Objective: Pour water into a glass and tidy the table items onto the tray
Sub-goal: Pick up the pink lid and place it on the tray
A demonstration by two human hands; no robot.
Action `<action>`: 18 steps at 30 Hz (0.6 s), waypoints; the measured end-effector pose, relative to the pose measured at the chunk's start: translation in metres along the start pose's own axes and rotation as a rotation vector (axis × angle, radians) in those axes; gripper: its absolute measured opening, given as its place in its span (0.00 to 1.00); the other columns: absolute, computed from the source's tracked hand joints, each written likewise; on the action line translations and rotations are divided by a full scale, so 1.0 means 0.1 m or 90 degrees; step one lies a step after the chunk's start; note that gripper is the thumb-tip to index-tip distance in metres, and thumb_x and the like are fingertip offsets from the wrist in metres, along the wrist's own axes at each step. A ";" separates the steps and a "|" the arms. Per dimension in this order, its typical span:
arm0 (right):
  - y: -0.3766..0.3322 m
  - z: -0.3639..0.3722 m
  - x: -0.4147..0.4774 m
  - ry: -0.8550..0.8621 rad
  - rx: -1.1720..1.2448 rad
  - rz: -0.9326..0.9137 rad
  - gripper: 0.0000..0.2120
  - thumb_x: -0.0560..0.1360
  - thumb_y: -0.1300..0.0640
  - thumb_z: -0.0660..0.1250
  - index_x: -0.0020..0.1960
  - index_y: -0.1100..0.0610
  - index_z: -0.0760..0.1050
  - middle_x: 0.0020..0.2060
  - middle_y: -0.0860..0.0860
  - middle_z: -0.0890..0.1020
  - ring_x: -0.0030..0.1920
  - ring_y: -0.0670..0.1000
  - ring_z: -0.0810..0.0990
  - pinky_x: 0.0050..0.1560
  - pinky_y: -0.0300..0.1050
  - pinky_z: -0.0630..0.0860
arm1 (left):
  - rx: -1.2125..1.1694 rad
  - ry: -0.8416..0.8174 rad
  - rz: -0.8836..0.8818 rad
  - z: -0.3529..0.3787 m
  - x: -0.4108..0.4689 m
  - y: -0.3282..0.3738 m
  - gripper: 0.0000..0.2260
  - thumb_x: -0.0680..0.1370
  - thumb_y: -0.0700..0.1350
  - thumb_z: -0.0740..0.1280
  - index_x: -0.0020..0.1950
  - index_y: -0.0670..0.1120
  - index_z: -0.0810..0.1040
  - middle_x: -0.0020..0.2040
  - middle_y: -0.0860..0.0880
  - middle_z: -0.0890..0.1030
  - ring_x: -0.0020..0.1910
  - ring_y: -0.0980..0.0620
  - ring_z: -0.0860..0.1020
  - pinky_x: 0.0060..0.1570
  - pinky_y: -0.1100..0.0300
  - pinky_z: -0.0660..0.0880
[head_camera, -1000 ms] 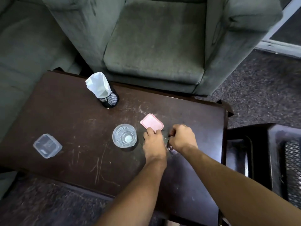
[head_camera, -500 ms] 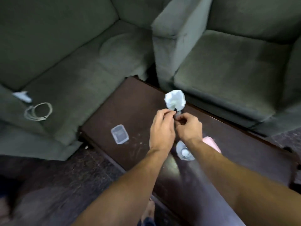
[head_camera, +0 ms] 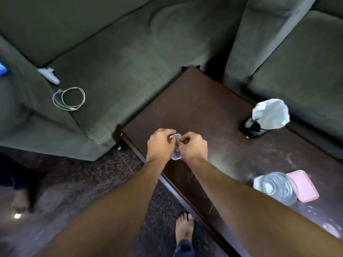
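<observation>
Moved from the tissue holder [head_camera: 256, 129] to just above the clear plastic container [head_camera: 176, 156], my left hand [head_camera: 161, 143] and right hand [head_camera: 193, 145] each pinch a small item I cannot identify. I'd let go low, directly over it.

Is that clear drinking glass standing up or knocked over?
Upright: the clear drinking glass stands on the dark wooden table, round mouth facing up, beside the flat pink lid. Whether it holds water, cannot tell.
</observation>
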State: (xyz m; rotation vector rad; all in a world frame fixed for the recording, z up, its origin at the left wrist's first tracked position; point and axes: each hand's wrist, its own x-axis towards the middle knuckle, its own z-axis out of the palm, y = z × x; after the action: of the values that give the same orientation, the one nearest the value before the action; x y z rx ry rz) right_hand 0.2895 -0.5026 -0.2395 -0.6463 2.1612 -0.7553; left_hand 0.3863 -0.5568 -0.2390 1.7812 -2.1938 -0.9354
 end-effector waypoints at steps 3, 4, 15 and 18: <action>0.02 0.08 0.03 -0.009 -0.048 -0.002 0.04 0.75 0.52 0.71 0.43 0.51 0.81 0.43 0.52 0.86 0.46 0.55 0.84 0.51 0.49 0.82 | 0.006 -0.045 -0.003 0.01 0.06 -0.10 0.13 0.77 0.45 0.70 0.61 0.52 0.83 0.59 0.51 0.83 0.57 0.50 0.82 0.62 0.54 0.76; 0.03 0.08 0.05 -0.013 -0.052 -0.002 0.04 0.75 0.52 0.71 0.44 0.51 0.81 0.43 0.52 0.86 0.46 0.54 0.84 0.51 0.49 0.82 | 0.010 -0.051 0.003 0.01 0.07 -0.11 0.12 0.77 0.45 0.69 0.61 0.52 0.83 0.59 0.51 0.83 0.57 0.50 0.82 0.62 0.54 0.76; 0.22 -0.80 0.11 0.271 0.022 -0.082 0.04 0.74 0.55 0.68 0.45 0.52 0.82 0.38 0.51 0.86 0.44 0.58 0.84 0.47 0.48 0.79 | 0.023 0.110 0.007 0.05 -0.02 -0.06 0.11 0.81 0.42 0.63 0.60 0.48 0.81 0.57 0.48 0.81 0.54 0.47 0.80 0.52 0.59 0.70; 0.45 -1.47 0.23 0.405 -0.034 0.027 0.08 0.75 0.53 0.66 0.51 0.53 0.81 0.46 0.57 0.86 0.51 0.64 0.82 0.50 0.53 0.77 | 0.033 0.128 -0.012 0.07 -0.05 0.06 0.11 0.80 0.42 0.63 0.59 0.48 0.81 0.57 0.46 0.80 0.53 0.43 0.80 0.52 0.53 0.72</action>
State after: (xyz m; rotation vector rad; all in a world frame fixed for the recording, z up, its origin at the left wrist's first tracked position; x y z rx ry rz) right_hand 0.1524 -0.4408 -0.2007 -0.4145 2.7661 -0.9776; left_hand 0.3791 -0.5492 -0.2393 1.8336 -2.0962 -0.6761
